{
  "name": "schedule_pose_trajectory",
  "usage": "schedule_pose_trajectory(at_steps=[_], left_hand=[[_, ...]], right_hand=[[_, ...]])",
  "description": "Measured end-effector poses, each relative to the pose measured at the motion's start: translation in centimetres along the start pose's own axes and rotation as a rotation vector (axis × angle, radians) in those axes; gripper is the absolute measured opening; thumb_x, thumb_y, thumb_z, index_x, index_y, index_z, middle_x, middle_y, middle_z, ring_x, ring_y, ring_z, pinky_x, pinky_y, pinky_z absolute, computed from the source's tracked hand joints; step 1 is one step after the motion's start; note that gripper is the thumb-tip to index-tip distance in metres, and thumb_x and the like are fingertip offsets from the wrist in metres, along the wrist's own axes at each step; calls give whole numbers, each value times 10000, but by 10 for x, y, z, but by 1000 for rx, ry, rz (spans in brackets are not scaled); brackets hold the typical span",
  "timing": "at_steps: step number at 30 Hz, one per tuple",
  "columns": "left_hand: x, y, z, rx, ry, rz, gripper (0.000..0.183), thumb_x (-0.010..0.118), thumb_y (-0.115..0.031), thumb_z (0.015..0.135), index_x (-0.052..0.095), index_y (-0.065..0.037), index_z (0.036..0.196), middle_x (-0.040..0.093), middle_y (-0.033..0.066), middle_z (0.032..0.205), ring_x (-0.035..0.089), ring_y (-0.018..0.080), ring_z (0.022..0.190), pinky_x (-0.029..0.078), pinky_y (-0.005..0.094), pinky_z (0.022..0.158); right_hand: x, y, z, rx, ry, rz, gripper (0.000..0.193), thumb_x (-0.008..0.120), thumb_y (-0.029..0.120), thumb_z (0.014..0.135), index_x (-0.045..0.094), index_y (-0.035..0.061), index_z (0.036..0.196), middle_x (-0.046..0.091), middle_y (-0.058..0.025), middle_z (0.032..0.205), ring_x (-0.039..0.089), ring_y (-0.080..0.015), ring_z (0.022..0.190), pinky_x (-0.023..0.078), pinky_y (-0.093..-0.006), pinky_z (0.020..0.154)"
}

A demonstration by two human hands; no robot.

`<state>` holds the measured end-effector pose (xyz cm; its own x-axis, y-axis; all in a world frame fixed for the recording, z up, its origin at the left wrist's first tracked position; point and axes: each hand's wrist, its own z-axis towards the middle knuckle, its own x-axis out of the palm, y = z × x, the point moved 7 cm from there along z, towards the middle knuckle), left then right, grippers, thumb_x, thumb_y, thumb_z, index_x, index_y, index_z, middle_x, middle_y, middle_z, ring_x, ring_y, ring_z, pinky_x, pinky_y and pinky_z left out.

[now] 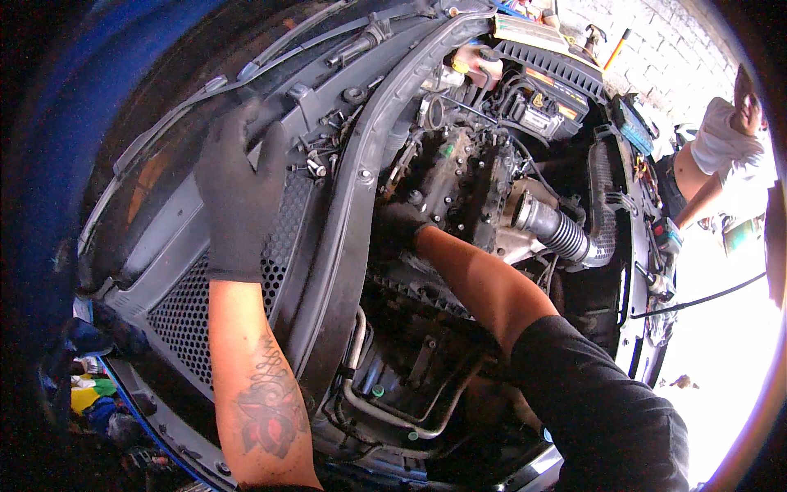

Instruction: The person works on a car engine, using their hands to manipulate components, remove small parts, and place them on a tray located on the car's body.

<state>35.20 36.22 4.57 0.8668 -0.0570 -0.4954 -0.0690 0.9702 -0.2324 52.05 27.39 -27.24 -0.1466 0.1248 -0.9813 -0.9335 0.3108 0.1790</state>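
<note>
My left hand (238, 189), in a black glove, is over the plastic windscreen cowl (176, 320) with its honeycomb grille. Its thumb stands apart from the fingers, and nothing shows in its grasp. Just to its right, loose bolts (316, 164) lie in a small heap on the cowl. My right hand (402, 221), gloved too, reaches down beside the uncovered engine (467, 180), at its edge nearest the cowl. Shadow and engine parts hide those fingers, so what they touch cannot be made out.
A ribbed intake hose (561, 234) rises right of the engine, with the car battery (545, 107) beyond. A metal pipe (352, 361) bends through the near bay. At right, another person (713, 156) reaches toward a red and black tool (666, 235) on the car's front edge.
</note>
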Motion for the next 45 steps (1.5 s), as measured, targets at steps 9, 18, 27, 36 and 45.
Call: schedule_pose_trajectory(at_steps=[9, 18, 27, 36, 45], left_hand=[[18, -5, -3, 17, 66, 72, 306, 570, -142, 949, 595, -16, 1226, 645, 219, 1182, 614, 382, 1100, 468, 457, 956], [10, 0, -6, -26, 48, 49, 283, 569, -138, 915, 612, -70, 1186, 686, 181, 1068, 665, 353, 970, 492, 466, 859], [12, -5, -6, 33, 6, 22, 250, 571, -134, 909, 644, -45, 1131, 681, 180, 1081, 657, 360, 971, 499, 462, 854], [14, -4, -5, 21, 38, 60, 257, 572, -146, 911, 644, -33, 1130, 674, 194, 1082, 652, 371, 982, 508, 462, 838], [14, -3, -5, 41, 35, 51, 256, 564, -150, 920, 633, -47, 1144, 673, 194, 1076, 653, 378, 972, 509, 468, 829]], right_hand=[[-43, -47, -14, 260, -264, 308, 218, 632, 170, 854, 698, 12, 988, 692, -231, 925, 692, -350, 857, 530, -435, 756], [-263, 20, -78, 144, -1335, 609, 188, 649, 194, 895, 683, 19, 954, 684, -187, 869, 673, -311, 772, 520, -410, 716], [-279, 87, 7, 123, -487, 37, 276, 690, 408, 792, 745, 153, 883, 692, -142, 794, 677, -351, 786, 543, -440, 706], [-273, 81, -2, 20, -738, 292, 250, 704, 350, 824, 754, 134, 939, 710, -135, 854, 691, -309, 796, 541, -397, 716], [-275, 63, 0, -202, -604, 754, 292, 649, 266, 940, 693, -10, 1026, 714, -97, 826, 614, -120, 742, 521, -323, 724]])
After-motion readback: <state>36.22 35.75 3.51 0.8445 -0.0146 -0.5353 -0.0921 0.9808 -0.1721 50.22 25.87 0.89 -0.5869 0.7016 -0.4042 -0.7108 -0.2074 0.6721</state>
